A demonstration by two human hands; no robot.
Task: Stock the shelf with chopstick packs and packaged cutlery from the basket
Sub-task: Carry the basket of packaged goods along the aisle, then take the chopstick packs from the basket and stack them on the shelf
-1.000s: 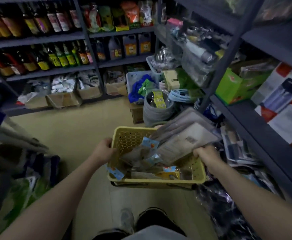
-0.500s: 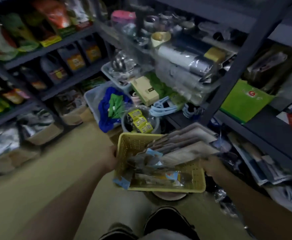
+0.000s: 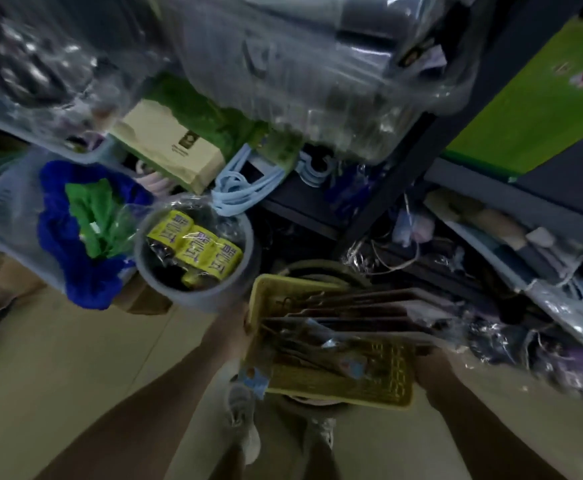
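A yellow plastic basket (image 3: 380, 393) is held low in front of me, just above the floor. My left hand (image 3: 238, 327) grips its left rim and my right hand (image 3: 432, 365) grips its right rim. Several flat clear packs of chopsticks and cutlery (image 3: 345, 317) lie in it, their ends sticking out over the right side. A blue-tagged pack (image 3: 253, 379) hangs over the near left corner. The frame is blurred.
A grey bucket (image 3: 193, 296) with yellow-labelled packets stands left of the basket. A pale crate (image 3: 2, 209) holds blue and green cloths. The dark shelf upright (image 3: 418, 157) rises at the right, with cluttered packs on the low shelf (image 3: 542, 271). My shoes (image 3: 245, 420) are below.
My view has swung down and closer to the shelf. The basket has dropped lower toward the floor by the bucket, still held at both rims.
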